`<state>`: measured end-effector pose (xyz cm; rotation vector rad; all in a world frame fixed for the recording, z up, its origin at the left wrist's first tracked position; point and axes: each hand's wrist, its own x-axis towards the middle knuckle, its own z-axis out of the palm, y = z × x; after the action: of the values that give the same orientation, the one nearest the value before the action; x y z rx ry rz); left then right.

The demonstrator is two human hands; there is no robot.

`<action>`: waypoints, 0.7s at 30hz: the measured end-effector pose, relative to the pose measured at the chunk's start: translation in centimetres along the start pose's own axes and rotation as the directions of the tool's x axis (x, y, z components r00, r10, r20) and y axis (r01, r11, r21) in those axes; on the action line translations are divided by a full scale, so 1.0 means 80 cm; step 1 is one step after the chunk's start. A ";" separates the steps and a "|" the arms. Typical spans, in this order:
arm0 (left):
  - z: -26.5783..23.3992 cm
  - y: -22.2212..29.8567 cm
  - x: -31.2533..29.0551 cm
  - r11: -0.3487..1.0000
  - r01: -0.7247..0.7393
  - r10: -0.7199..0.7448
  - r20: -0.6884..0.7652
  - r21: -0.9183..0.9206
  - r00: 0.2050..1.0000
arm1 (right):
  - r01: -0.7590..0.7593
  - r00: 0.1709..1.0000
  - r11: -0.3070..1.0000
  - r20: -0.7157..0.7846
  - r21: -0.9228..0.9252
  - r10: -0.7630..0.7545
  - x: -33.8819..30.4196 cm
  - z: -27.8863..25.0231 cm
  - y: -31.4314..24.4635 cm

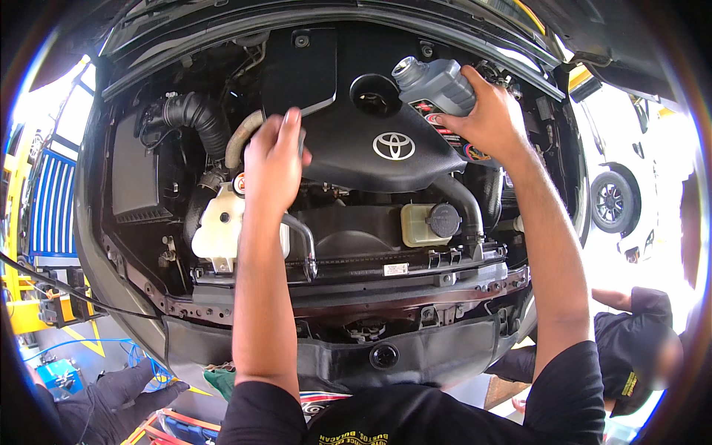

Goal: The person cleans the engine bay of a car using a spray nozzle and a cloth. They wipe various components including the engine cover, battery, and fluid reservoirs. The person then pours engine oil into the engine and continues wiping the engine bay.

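Note:
My right hand (491,119) grips a grey plastic bottle (443,87) with a red and dark label, like a motor oil bottle. It lies tilted on its side, its silvery round mouth (408,70) pointing left, beside and above the round opening (374,95) in the black engine cover (341,144). My left hand (274,159) is raised over the left side of the engine bay with its fingers curled. A small dark edge shows at the fingertips, too hidden to name. Below that hand sits a whitish coolant tank (216,226), partly covered by my forearm.
A yellowish reservoir with a black cap (444,220) stands front right of the engine. The raised hood (326,16) arches overhead. One person (634,348) is at the lower right, and another person's dark clothing (111,404) shows at lower left. A black hose (196,119) runs at left.

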<state>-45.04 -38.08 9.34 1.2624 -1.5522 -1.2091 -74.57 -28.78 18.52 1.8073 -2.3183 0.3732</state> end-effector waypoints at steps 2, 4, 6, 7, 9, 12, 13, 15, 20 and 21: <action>-0.011 -0.016 -0.033 0.997 0.075 -0.075 -0.003 -0.014 0.997 | 0.005 1.000 1.000 0.024 -0.019 -0.004 0.005 0.000 0.001; -0.017 -0.029 -0.060 0.994 0.109 -0.110 0.018 0.013 0.994 | -0.005 0.999 0.999 0.050 -0.034 0.007 0.008 0.000 0.003; -0.020 -0.042 -0.082 0.976 0.211 -0.214 0.041 0.060 0.976 | -0.003 0.998 0.999 0.056 -0.045 0.006 0.011 0.000 0.004; -0.022 -0.050 -0.091 0.993 0.111 -0.114 0.048 0.045 0.992 | 0.003 0.999 0.999 0.050 -0.049 0.000 0.012 0.001 0.004; -0.026 -0.066 -0.106 0.989 0.120 -0.126 0.069 0.092 0.990 | 0.000 0.999 0.999 0.052 -0.054 0.002 0.014 0.000 0.003; -0.031 -0.084 -0.122 0.993 0.055 -0.066 0.105 0.100 0.992 | -0.012 0.997 0.998 0.074 -0.061 0.016 0.017 -0.002 0.002; -0.032 -0.086 -0.125 0.990 0.083 -0.094 0.096 0.114 0.991 | -0.008 0.997 0.998 0.079 -0.063 0.013 0.017 -0.003 0.002; -0.032 -0.087 -0.130 0.995 0.038 -0.048 0.110 0.091 0.993 | -0.001 0.996 0.997 0.092 -0.075 0.008 0.019 -0.006 0.000; -0.030 -0.082 -0.135 0.992 0.020 -0.035 0.122 0.121 0.992 | 0.003 0.992 0.994 0.123 -0.112 0.011 0.020 -0.009 -0.003; -0.030 -0.082 -0.134 0.990 0.050 -0.066 0.119 0.129 0.991 | 0.007 0.992 0.992 0.123 -0.123 0.008 0.020 -0.008 -0.004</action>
<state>-39.07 -28.35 3.49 1.3444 -1.7144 -1.2630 -74.70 -30.14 19.66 1.8185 -2.3641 0.1186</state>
